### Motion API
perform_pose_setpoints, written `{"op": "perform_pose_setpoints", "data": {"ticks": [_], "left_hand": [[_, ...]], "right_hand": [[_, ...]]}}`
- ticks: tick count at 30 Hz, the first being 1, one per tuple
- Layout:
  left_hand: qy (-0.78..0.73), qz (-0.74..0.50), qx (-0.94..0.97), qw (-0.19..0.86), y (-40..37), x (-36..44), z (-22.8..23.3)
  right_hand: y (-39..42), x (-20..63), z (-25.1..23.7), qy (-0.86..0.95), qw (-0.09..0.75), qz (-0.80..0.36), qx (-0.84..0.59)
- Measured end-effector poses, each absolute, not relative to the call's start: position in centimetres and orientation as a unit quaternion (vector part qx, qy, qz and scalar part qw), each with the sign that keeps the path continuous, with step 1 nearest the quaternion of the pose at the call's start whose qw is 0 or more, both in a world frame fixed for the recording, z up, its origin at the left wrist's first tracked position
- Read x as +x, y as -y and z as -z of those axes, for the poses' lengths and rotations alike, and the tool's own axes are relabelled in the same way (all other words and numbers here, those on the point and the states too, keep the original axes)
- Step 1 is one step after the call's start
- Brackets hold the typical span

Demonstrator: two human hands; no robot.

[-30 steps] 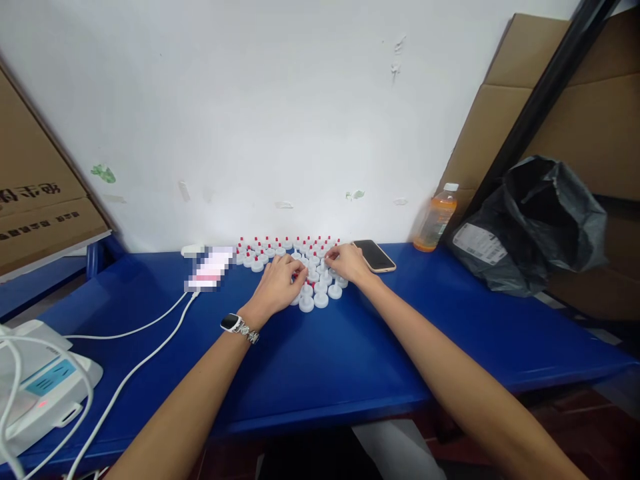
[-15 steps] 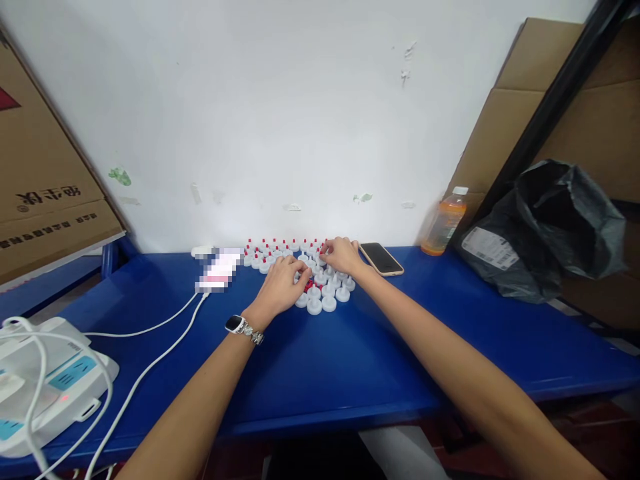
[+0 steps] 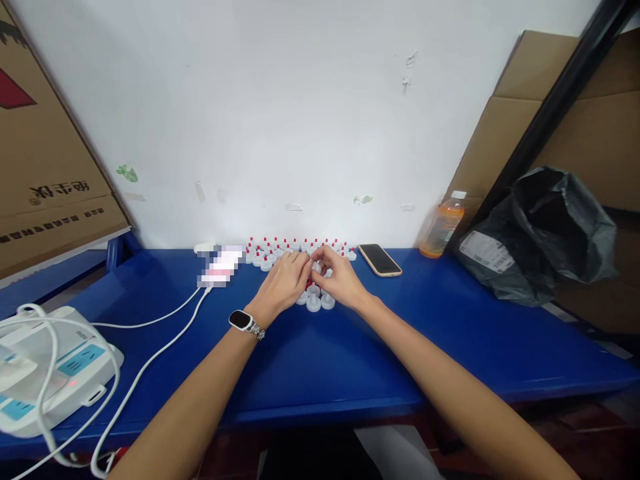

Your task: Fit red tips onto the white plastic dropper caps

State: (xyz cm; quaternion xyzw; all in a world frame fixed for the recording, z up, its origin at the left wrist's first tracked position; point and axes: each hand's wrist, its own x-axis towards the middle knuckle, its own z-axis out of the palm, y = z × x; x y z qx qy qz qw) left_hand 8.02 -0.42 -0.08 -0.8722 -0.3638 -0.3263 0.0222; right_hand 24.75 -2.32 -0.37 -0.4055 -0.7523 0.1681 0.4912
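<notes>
My left hand (image 3: 286, 280) is over the cluster of white caps, fingers curled and thumb pressed in; what they pinch, if anything, is hidden. Close against it, my right hand (image 3: 341, 277) pinches a white nozzle cap (image 3: 317, 267) between thumb and forefinger. The fingertips of both hands meet around this cap. White nozzle caps without red tips (image 3: 313, 303) stand upright just in front of the hands. A few loose red tips (image 3: 310, 287) show partly between the hands. Behind, along the wall, several white caps with red tips (image 3: 267, 263) stand in rows.
A phone (image 3: 380, 260) lies right of the caps. An orange drink bottle (image 3: 443, 227) and a dark plastic bag (image 3: 535, 240) stand farther right. On the left are a blurred-out device (image 3: 223, 265) on a white cable and a power strip (image 3: 60, 373). Cardboard boxes flank the blue table (image 3: 330, 367).
My right hand has moved from the back rows towards me and to my left hand, now pinching a white cap there. Another red-tipped cap area shows at the back right. The view has shifted slightly.
</notes>
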Motion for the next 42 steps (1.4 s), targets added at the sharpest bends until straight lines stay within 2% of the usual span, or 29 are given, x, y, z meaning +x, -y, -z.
{"op": "perform_pose_setpoints", "data": {"ticks": [3,12,15,18,21,24,28,32,37,42], "left_hand": [[0.371,0.356,-0.858,0.005,0.5,8.5,0.1],[0.437,0.501,-0.690,-0.287,0.4,10.1,-0.4],[0.477,0.528,-0.620,-0.329,-0.6,8.5,-0.5],[0.462,0.479,-0.695,-0.272,-1.4,7.0,-0.3],[0.441,0.368,-0.808,-0.130,-1.4,6.7,0.5],[0.444,0.294,-0.845,-0.055,-1.0,7.0,1.2],[0.439,0.271,-0.855,-0.054,-0.9,7.1,1.4],[0.442,0.269,-0.854,-0.050,-1.1,7.1,1.5],[0.443,0.267,-0.854,-0.059,-0.9,7.3,1.5],[0.427,0.315,-0.845,-0.059,-0.5,7.5,1.1]], "right_hand": [[2.6,24.6,0.0,0.756,0.497,-0.106,-0.412],[3.0,23.8,-0.7,0.763,0.499,0.046,-0.409],[2.6,25.1,-0.7,0.720,0.514,0.065,-0.461],[1.9,26.1,-0.3,0.678,0.534,0.022,-0.504],[1.1,26.1,0.5,0.677,0.521,-0.060,-0.516],[0.0,26.6,1.1,0.674,0.503,-0.052,-0.538],[-1.9,28.3,1.0,0.667,0.461,-0.003,-0.586],[-3.6,28.9,0.1,0.707,0.376,-0.046,-0.597],[-4.9,27.9,-0.2,0.746,0.268,-0.002,-0.609],[-5.7,27.4,0.6,0.749,0.245,-0.033,-0.615]]}}
